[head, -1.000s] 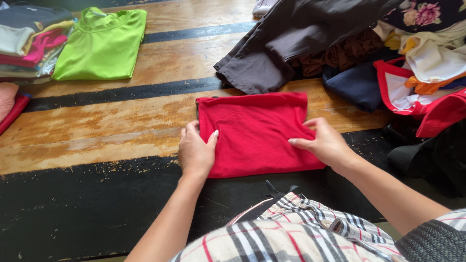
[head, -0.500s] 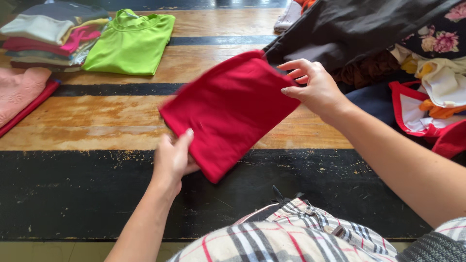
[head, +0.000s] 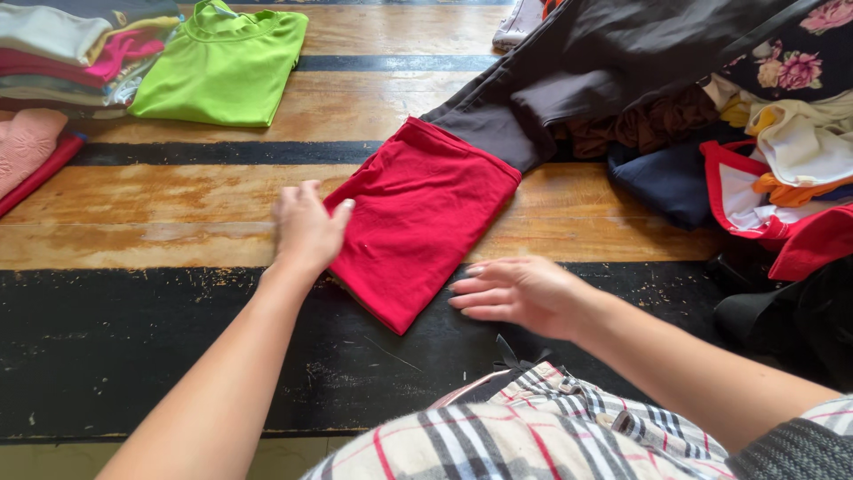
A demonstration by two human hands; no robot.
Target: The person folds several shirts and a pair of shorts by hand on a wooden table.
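A folded red garment [head: 418,218] lies slanted on the wooden floor in front of me, its far corner touching a dark grey garment [head: 569,71]. My left hand [head: 306,227] rests with fingers spread at the red garment's left edge, touching it. My right hand [head: 515,292] hovers flat and open by the garment's lower right edge, fingertips at the cloth. Neither hand grips anything.
A folded lime green shirt [head: 222,67] and a stack of folded clothes [head: 67,49] lie at the far left, with pink and red pieces [head: 27,151] beside them. A loose heap of mixed clothes [head: 764,142] fills the right. My checked garment [head: 533,427] is at the bottom.
The red garment was flat and square, then lifted and turned in both hands; now it lies on the floor slanted, and both hands have let go and rest open at its edges.
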